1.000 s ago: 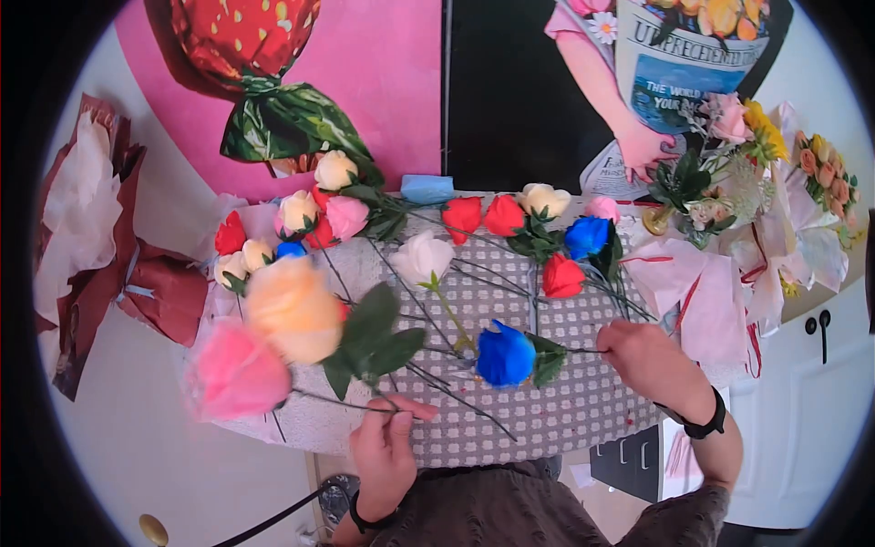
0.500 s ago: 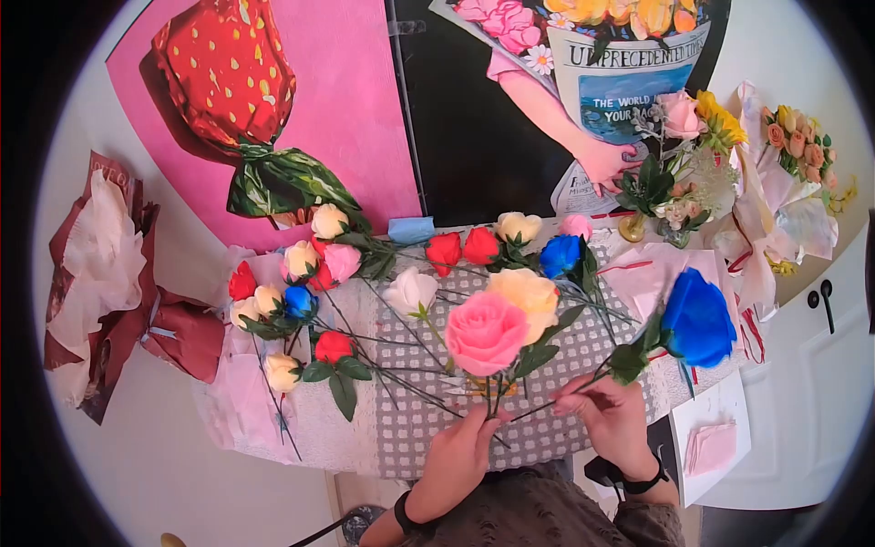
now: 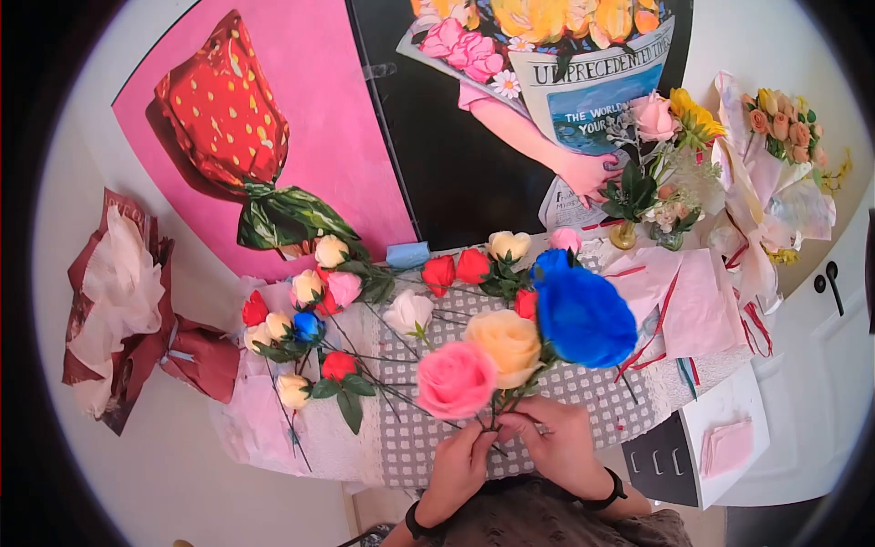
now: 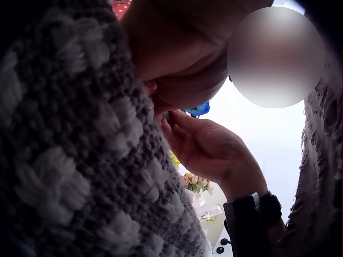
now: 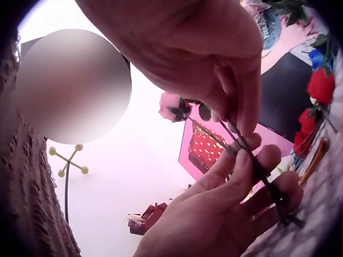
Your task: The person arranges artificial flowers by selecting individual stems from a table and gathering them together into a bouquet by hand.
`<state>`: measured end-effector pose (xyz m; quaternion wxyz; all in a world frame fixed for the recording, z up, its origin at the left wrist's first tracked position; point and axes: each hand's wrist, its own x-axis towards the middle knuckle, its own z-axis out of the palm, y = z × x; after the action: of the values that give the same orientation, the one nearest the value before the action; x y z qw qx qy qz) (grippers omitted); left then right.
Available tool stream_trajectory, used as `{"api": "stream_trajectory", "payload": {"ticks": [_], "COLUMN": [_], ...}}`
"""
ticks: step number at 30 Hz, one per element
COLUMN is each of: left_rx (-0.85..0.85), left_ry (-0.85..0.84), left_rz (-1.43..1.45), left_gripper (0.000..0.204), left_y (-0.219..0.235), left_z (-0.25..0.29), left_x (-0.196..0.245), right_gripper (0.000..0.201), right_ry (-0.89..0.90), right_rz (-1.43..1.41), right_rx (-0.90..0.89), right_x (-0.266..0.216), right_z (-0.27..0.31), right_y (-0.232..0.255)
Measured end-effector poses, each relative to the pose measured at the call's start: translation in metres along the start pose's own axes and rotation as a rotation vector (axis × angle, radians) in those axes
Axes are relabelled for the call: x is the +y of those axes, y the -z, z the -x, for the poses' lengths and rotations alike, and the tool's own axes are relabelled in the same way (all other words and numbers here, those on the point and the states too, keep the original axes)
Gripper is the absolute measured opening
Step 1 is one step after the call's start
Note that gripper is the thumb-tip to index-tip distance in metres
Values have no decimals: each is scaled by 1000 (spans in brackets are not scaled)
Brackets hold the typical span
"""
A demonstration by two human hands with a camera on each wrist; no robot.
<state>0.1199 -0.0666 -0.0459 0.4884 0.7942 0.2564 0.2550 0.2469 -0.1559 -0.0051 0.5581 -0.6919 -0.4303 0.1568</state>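
Pink round layered rose (image 3: 456, 378), pale peach round rose (image 3: 504, 348) and big royal-blue rose (image 3: 588, 310) sit beyond the fingers, heads up over the desk (image 3: 629, 401). Thin dark stems (image 5: 261, 170) cross between both hands; left hand (image 3: 456, 469) grips them, thumb over, fingers curled under. Right hand (image 3: 561, 447) pinches at the stems just beside the left fingers. Best handling, my call: left fingers firm at the crossing, right fingers light while turning the blue head, no petals squashed. Versus half a second ago: blue rose swung in from outside the right fingers to beside peach; hands closer together.
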Motion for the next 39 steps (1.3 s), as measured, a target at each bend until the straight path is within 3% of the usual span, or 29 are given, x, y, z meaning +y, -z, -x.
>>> {"api": "stream_trajectory", "payload": {"ticks": [1, 5, 10, 12, 16, 18, 22, 24, 26, 28, 30, 31, 33, 34, 36, 38, 39], "left_rx": [-6, -27, -46, 139, 276, 452, 525, 582, 579, 582, 441, 444, 243, 257, 116, 79, 54], "left_ry": [-8, 17, 107, 48, 124, 92, 104, 118, 126, 138, 179, 184, 195, 201, 203, 196, 195], "left_rz": [-4, -34, 39, 211, 147, 145, 222, 255, 261, 268, 182, 183, 98, 95, 47, 21, 22], "left_gripper": [14, 15, 15, 10, 10, 12, 13, 13, 12, 12, 12, 12, 11, 11, 9, 10, 10], "left_y": [0, -1, -4, -7, 26, 39, 52, 55, 57, 55, 52, 50, 46, 45, 41, 39, 36], "left_z": [-1, -3, -1, 3, 12, 17, 16, 17, 17, 17, 11, 8, 2, -2, -7, -11, -12], "left_x": [0, 3, -8, -27, -28, -37, -41, -44, -44, -40, -31, -28, -20, -16, -9, -10, -8], "right_gripper": [9, 11, 8, 10, 11, 11, 12, 13, 14, 15, 17, 16, 16, 14, 13, 8, 5], "right_ry": [70, 89, -29, -44, -180, 121, 182, 214, 112, 76, 38, 46, 65, 71, 87, 35, -185], "right_rz": [108, 109, 83, 93, 244, 599, 579, 632, 988, 1050, 1106, 1077, 1039, 979, 913, 632, 381], "right_rx": [10, 54, -23, 17, 78, -50, -424, -443, -297, -313, -328, -318, -325, -274, -240, 8, 66], "right_x": [-2, 1, 4, 5, 3, 11, 16, 21, 38, 60, 71, 74, 73, 64, 47, 34, 20], "right_z": [-1, -7, -14, -19, -37, -46, -64, -77, -93, -101, -101, -101, -100, -99, -98, -90, -84], "right_y": [0, 0, 13, 37, 90, 98, 78, 88, 102, 111, 115, 115, 118, 125, 127, 123, 114]}}
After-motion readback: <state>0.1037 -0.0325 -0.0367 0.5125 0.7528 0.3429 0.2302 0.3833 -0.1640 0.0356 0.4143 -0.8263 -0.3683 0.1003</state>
